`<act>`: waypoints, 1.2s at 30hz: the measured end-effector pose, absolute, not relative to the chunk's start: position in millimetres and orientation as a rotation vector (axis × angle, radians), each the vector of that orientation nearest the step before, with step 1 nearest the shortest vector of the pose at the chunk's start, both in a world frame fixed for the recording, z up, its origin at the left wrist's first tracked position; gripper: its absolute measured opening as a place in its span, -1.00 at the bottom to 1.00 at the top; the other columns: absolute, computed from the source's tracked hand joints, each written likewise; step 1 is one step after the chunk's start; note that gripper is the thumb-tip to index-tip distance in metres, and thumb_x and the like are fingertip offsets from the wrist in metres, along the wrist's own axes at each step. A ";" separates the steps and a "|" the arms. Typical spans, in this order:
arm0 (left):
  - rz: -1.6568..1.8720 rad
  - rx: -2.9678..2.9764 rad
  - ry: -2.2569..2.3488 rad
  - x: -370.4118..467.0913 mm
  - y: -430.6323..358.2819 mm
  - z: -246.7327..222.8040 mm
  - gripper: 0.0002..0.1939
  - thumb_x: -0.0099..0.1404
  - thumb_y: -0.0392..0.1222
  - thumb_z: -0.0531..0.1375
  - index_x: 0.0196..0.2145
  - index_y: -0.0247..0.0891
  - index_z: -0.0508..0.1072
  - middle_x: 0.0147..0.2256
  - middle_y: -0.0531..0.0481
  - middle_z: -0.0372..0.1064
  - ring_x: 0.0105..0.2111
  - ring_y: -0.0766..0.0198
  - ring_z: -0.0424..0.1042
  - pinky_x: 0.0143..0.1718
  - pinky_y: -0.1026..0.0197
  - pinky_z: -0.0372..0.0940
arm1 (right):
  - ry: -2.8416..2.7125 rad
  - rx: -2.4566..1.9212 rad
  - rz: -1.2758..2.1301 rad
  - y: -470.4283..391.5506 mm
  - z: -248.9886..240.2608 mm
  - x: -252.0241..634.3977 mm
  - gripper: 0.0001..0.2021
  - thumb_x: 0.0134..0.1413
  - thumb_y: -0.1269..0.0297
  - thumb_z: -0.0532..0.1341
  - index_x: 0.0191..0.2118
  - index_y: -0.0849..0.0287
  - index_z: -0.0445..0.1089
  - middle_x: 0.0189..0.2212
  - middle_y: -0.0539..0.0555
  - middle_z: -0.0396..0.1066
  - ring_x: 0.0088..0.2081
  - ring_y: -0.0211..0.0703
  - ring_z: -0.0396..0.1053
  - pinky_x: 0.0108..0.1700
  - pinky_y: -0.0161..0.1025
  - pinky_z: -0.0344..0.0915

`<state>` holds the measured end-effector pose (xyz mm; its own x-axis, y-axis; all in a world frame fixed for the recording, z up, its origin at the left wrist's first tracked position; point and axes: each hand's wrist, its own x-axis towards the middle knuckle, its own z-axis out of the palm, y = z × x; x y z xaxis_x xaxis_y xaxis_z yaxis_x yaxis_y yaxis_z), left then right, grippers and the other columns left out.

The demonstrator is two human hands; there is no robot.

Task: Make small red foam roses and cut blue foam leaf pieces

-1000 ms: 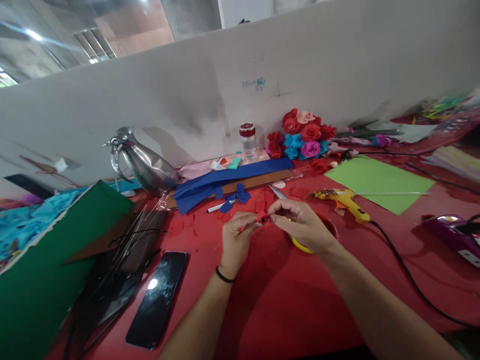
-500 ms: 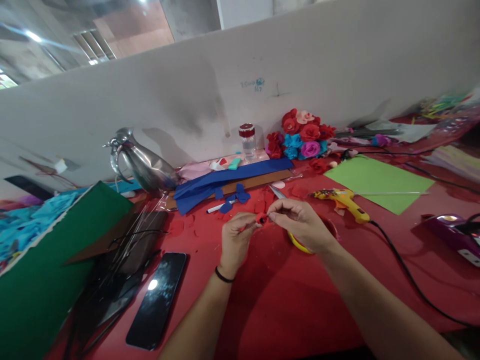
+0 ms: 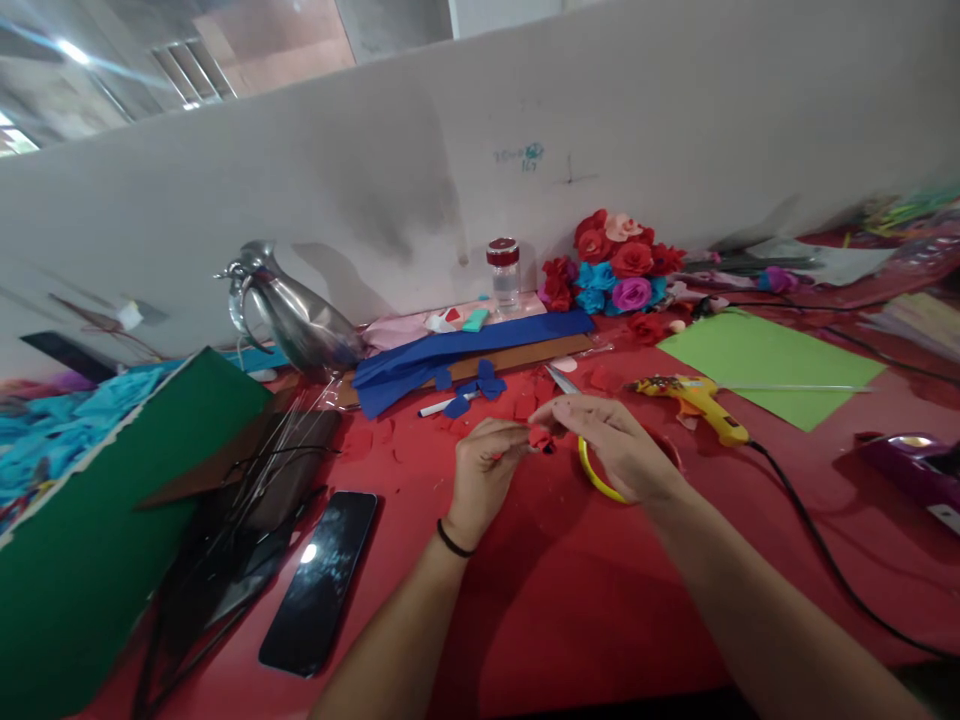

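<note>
A small red paper flower (image 3: 540, 438) with a dark centre is between my two hands, above the red tabletop. My left hand (image 3: 487, 470), a black band at its wrist, pinches the flower from the left. Curled around its far right side, my right hand (image 3: 622, 445) has its fingertips at the petals; its thumb is partly hidden. Scissors with yellow handles (image 3: 596, 478) lie partly under my right hand, their blades (image 3: 561, 379) pointing away. Loose red paper petals (image 3: 525, 400) and blue petals (image 3: 489, 380) lie just beyond.
Right of my hands lie a yellow glue gun (image 3: 709, 405) with its black cord and a green paper sheet (image 3: 787, 365). A phone (image 3: 321, 585) rests at left, near a green board (image 3: 135, 520). Behind are a metal jug (image 3: 300, 320), a lidded jar (image 3: 504, 278) and paper roses (image 3: 619, 262).
My right-hand fingers have gone from a pinch at the flower's right edge to curling over its far side. The flower has turned slightly between my hands, and the view has shifted a little.
</note>
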<state>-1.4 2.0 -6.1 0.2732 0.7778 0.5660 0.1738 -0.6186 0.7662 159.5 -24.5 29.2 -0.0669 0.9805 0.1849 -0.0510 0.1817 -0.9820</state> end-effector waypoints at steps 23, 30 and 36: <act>1.406 1.430 0.988 -3.8 10.6 -6.0 -0.95 0.05 -0.25 0.31 -0.52 -0.26 0.54 -0.45 0.00 0.47 -0.41 0.30 0.41 -0.31 0.23 0.33 | -0.854 -1.013 1.077 -14.5 23.4 165.1 -0.72 0.08 0.00 0.15 -0.24 0.09 0.38 -0.38 0.07 0.45 -0.32 -0.15 0.38 -0.25 -0.21 0.28; 1.661 0.939 1.127 -19.9 25.9 8.1 -0.89 0.00 -0.22 0.30 -0.44 -0.27 0.54 -0.41 0.00 0.50 -0.33 0.29 0.42 -0.13 0.18 0.29 | -1.215 -1.391 0.771 -8.6 4.7 164.0 -0.84 -0.05 0.18 0.21 -0.37 0.13 0.44 -0.44 0.04 0.47 -0.36 -0.12 0.38 -0.23 -0.17 0.25; 1.712 0.902 1.109 -20.9 34.9 -7.7 -0.90 0.09 -0.20 0.24 -0.46 -0.29 0.44 -0.45 0.03 0.43 -0.39 0.34 0.37 -0.21 0.24 0.25 | -1.820 -1.567 0.251 -5.7 -12.3 156.6 -0.80 0.03 0.27 0.11 -0.36 0.12 0.50 -0.34 0.12 0.53 -0.21 0.01 0.40 -0.11 -0.10 0.24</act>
